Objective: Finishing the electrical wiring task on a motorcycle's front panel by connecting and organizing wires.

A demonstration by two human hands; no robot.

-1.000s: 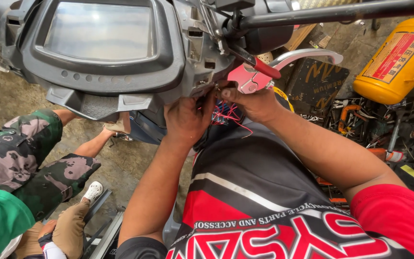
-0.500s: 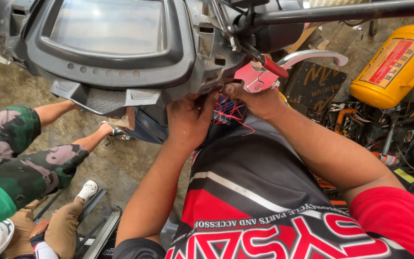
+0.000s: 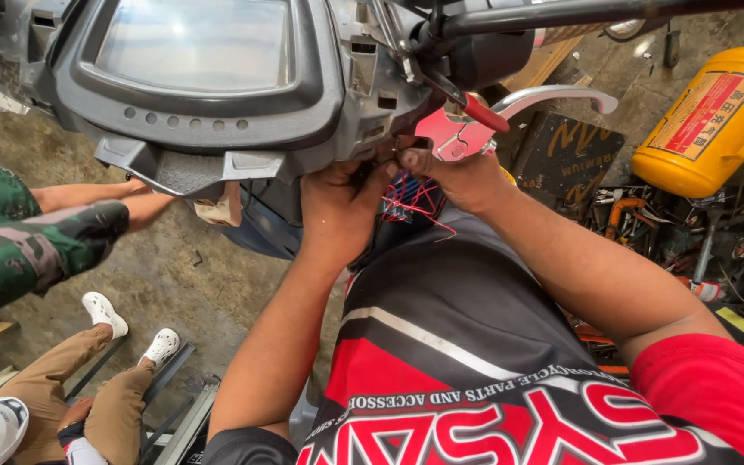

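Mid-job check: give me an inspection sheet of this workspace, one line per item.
Surface: bare concrete floor, dusty.
Job's things: grey plastic motorcycle dash housing with screen; red-handled tool at the handlebar.
Clutter: yellow metal cylinder tank; pile of hand tools.
Grippers: left hand and right hand both reach under the housing; grips hidden.
Cables: thin red and blue wires between the hands.
Surroundings: a person in camouflage sleeves; another in tan trousers and white shoes.

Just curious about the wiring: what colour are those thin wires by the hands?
Red and blue wires, seen in the head view, between both hands.
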